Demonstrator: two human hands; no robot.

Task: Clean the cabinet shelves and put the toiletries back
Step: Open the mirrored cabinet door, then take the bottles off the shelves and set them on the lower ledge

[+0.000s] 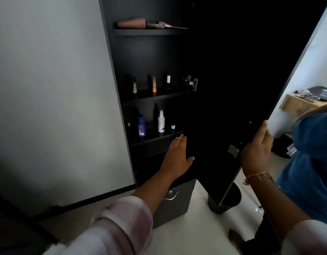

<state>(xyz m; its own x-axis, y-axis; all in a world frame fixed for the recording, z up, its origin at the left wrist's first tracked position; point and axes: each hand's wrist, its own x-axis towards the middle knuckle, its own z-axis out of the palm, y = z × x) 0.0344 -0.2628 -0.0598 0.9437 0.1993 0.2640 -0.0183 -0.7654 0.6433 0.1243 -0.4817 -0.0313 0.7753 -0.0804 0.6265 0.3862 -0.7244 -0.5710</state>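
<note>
The cabinet (149, 57) and door (223, 89) are matt black board. The shelves (159, 96) have a faint sheen that mirrors the bottles. The hinge (193, 83), catch plate (233, 150) and drawer handle (171, 195) are bright metal. The spray bottle (161, 124) looks like white plastic, and the blue bottle (141, 127) is glossy. The floor (195, 227) is glossy and the wall (48, 89) matt. The table (297, 105) is pale wood and the sleeve (122, 223) is woven cloth.

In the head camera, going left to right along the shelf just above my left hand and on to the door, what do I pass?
First the blue bottle → white spray bottle → small white-capped bottle → cabinet door → right hand gripping the door's edge. A dark bottle overlapping the spray bottle is left out.
</note>
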